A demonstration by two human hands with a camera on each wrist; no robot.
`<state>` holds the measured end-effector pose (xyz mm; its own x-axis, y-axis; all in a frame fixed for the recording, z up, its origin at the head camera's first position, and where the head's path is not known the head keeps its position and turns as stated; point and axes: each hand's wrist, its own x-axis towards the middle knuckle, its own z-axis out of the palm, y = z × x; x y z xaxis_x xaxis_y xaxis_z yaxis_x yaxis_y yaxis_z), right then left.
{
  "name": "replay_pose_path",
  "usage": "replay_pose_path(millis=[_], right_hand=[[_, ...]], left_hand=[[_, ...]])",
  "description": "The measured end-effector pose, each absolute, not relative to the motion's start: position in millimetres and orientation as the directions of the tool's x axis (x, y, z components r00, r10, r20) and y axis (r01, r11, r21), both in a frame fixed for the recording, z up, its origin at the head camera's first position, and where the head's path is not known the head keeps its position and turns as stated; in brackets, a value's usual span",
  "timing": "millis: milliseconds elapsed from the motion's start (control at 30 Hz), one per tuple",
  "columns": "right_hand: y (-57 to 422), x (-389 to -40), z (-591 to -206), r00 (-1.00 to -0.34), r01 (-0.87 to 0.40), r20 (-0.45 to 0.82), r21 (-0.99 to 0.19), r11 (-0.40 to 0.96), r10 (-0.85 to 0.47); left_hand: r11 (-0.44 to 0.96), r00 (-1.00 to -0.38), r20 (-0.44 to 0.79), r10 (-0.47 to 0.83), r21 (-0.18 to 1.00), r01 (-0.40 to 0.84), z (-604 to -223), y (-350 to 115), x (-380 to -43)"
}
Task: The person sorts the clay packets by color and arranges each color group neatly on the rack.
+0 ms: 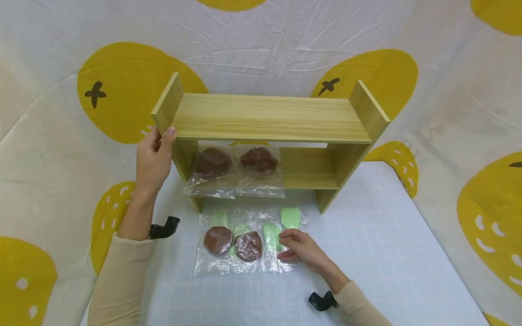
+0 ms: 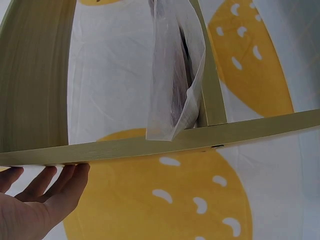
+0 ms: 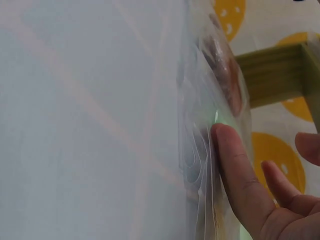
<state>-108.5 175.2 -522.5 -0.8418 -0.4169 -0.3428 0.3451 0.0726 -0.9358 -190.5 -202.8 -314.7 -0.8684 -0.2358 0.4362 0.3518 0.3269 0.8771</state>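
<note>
My left hand (image 1: 153,158) holds the left side panel of a light wooden shelf (image 1: 269,117), its thumb at the front edge. In the left wrist view its fingertips (image 2: 80,172) meet the panel's outer face. Two clear bags, each with a dark brown piece (image 1: 214,162), lie on the middle board, their lower edges hanging over its front. On the table, my right hand (image 1: 303,249) is over clear bags with light green pieces (image 1: 290,218). In the right wrist view, one fingertip (image 3: 222,132) touches the layered plastic; the other fingers are spread.
More clear bags with brown pieces (image 1: 218,240) lie left of the right hand, in front of the shelf. A pale checked cloth covers the table (image 1: 391,253). Behind hangs a white curtain (image 1: 269,50) with yellow printed shapes. Each wrist wears a black mount (image 1: 165,227).
</note>
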Motion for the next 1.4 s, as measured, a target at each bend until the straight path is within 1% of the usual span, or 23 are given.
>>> replay_pose_path(millis=[333, 567, 733, 967, 1400], right_hand=[[168, -106, -528, -0.870, 0.341, -0.316, -0.940, 0.001, -0.378], [165, -103, -527, -0.865, 0.354, -0.313, -0.935, -0.034, -0.392], [161, -104, -528, -0.863, 0.336, -0.314, -0.942, 0.016, -0.395], [153, -106, -532, -0.873, 0.270, -0.295, -0.956, 0.118, -0.388], [146, -106, -532, -0.875, 0.217, -0.281, -0.956, 0.198, -0.393]], left_hand=[[0.332, -0.870, 0.431, -0.238, 0.878, 0.344, -314, -202, -189], [0.326, -0.866, 0.437, -0.241, 0.877, 0.352, -314, -203, -189], [0.331, -0.865, 0.440, -0.241, 0.875, 0.353, -315, -204, -189], [0.334, -0.866, 0.440, -0.237, 0.874, 0.353, -314, -202, -189], [0.330, -0.866, 0.440, -0.238, 0.875, 0.354, -315, -202, -190]])
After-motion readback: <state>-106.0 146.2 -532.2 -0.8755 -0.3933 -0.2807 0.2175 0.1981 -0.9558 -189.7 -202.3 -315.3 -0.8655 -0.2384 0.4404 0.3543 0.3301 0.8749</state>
